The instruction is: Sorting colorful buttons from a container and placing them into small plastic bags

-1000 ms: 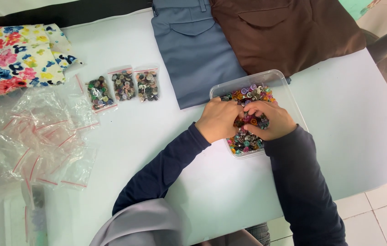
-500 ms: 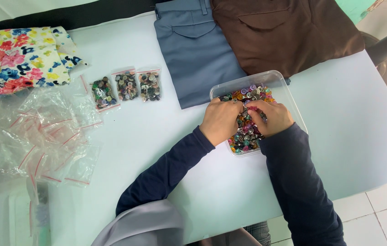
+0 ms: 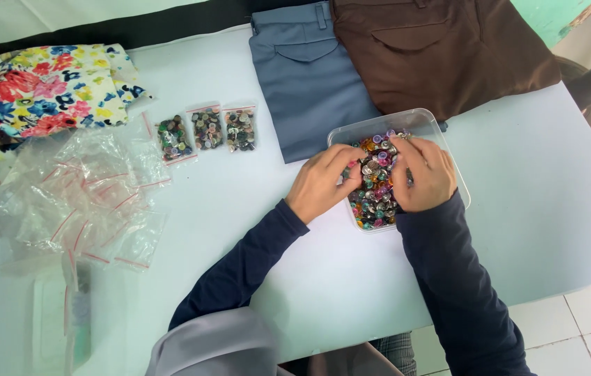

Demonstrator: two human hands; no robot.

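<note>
Fingertips of both hands are digging into the mixed coloured buttons (image 3: 373, 182) in the clear plastic tub (image 3: 448, 150) at table (image 3: 239, 202) centre; left hand (image 3: 323, 182) and right hand (image 3: 422, 173) are curling over them, actual grip hidden, can't tell. Three small filled zip bags (image 3: 206, 129) are sitting in a row upper left, beside a heap of empty clear bags (image 3: 79, 195) with red strips.

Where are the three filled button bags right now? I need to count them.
In the head view, the three filled button bags lie in a row on the white table, left of the folded grey-blue trousers and above the pile of empty bags.
</note>
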